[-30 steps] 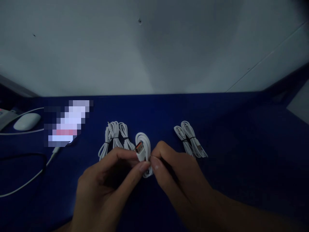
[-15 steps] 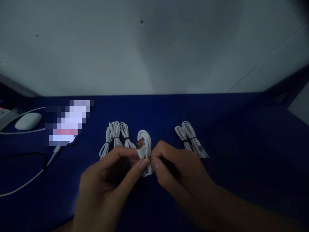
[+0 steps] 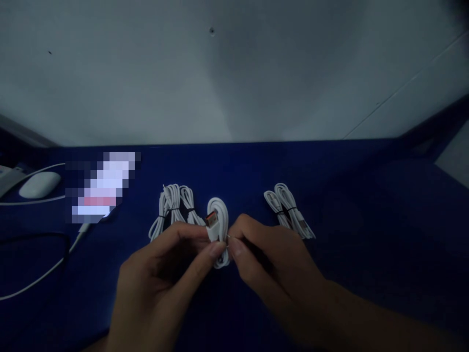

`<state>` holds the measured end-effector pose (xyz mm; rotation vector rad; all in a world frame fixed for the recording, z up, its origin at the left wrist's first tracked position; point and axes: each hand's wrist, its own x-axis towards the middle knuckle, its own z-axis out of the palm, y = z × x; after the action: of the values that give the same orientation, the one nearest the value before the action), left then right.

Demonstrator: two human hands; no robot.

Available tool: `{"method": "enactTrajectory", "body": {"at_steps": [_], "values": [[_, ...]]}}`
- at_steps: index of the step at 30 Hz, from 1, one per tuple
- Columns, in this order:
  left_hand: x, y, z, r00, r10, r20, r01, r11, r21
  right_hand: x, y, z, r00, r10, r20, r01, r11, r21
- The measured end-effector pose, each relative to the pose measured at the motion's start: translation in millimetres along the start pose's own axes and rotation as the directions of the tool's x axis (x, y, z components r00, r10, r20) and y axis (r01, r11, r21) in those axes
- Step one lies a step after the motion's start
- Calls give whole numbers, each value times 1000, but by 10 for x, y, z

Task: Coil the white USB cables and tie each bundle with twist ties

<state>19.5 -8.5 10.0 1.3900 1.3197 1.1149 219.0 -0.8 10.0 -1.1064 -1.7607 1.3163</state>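
Fingers of the left hand (image 3: pixel 164 278) pinch a coiled white cable (image 3: pixel 217 230) between thumb and forefinger, closed tight on its lower half, with the orange-lined USB plug (image 3: pixel 210 220) standing up at the coil's left edge. The right hand (image 3: pixel 271 264) meets it from the other side, thumb and forefinger pressed together at the coil's right edge; whether they nip the cable itself or a thin tie is too small to tell. The coil is held just above the blue tabletop (image 3: pixel 366 220), between the two hands. Behind the left hand lie tied white cable bundles (image 3: pixel 174 208); behind the right hand lies another tied pair (image 3: pixel 289 210). Far left sit a white mouse (image 3: pixel 39 184), a blurred-out patch and loose cords (image 3: pixel 40 269). No writing can be read anywhere.
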Motion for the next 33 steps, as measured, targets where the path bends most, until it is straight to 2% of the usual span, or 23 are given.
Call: {"method": "enactTrajectory", "body": {"at_steps": [9, 13, 18, 24, 33], "values": [[5, 44, 10, 993, -116, 7, 116, 990, -83, 30, 46, -7, 993, -112, -20, 112, 994, 5], [37, 54, 18, 983, -174, 64, 181, 974, -136, 36, 64, 4, 978, -201, -54, 202, 979, 17], [64, 31, 7, 946, -265, 187, 307, 916, -259, 44, 87, -8, 959, -273, -72, 272, 962, -22], [61, -2, -69, 920, -311, 238, 365, 901, -235, 81, 139, -42, 884, -463, -66, 441, 871, -216], [49, -45, -116, 882, -376, 283, 448, 856, -259, 121, 216, -47, 793, -607, -52, 542, 743, -392]]}}
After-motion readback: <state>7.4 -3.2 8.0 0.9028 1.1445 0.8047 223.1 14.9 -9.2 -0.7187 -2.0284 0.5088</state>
